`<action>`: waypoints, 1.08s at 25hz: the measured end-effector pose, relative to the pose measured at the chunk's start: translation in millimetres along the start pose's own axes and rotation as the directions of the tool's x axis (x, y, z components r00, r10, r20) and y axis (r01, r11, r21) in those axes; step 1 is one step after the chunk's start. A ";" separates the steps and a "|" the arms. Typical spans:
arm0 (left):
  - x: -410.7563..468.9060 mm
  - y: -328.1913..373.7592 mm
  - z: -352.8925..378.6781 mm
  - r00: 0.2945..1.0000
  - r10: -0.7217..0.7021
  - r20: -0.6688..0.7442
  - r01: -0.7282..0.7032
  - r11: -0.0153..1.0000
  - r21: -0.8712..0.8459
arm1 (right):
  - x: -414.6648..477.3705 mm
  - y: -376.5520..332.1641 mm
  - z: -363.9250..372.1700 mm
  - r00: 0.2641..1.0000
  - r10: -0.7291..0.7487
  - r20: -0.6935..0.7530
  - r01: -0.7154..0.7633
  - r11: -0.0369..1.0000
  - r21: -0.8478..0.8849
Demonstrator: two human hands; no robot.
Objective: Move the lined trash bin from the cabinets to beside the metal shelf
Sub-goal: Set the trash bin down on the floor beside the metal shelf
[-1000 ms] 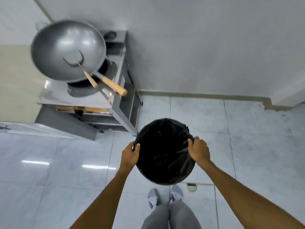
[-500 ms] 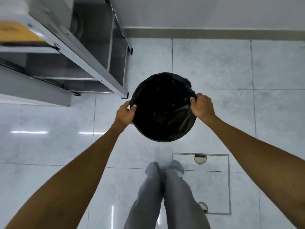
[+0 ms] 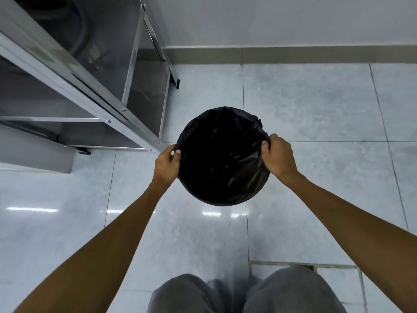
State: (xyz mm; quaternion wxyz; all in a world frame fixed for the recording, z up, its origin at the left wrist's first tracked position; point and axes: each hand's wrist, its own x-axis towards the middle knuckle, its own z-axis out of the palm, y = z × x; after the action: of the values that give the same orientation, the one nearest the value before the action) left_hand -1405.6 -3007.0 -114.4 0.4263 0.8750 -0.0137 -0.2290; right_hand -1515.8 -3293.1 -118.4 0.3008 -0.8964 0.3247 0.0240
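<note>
A round trash bin lined with a black plastic bag [image 3: 222, 157] is seen from straight above, over the pale floor tiles. My left hand [image 3: 166, 162] grips its left rim and my right hand [image 3: 277, 155] grips its right rim, fingers curled over the bag. The metal shelf [image 3: 133, 123] stands just left of the bin, its front right leg close to my left hand. Whether the bin's base touches the floor is hidden.
The shelf's far leg [image 3: 177, 83] stands near the wall skirting [image 3: 293, 55] at the back. A floor hatch frame [image 3: 334, 267] lies at the lower right beside my knees in grey trousers [image 3: 248, 294]. Open tiled floor stretches right of the bin.
The view has dipped lower and closer to the floor; the wok and stovetop have left the frame. The bin, still in both hands, has come down beside the shelf's front corner.
</note>
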 end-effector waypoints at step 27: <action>103.5 19.6 49.6 0.995 0.006 -0.096 -0.047 0.905 -0.424 | 90.7 -18.1 40.2 0.936 0.085 0.342 -0.327 0.571 0.753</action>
State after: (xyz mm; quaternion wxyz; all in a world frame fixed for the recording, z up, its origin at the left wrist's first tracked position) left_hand -1330.1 -3078.9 -166.3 0.6100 0.7705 0.0443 -0.1798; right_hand -1427.4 -3311.2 -163.4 0.7061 -0.6089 0.3602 0.0318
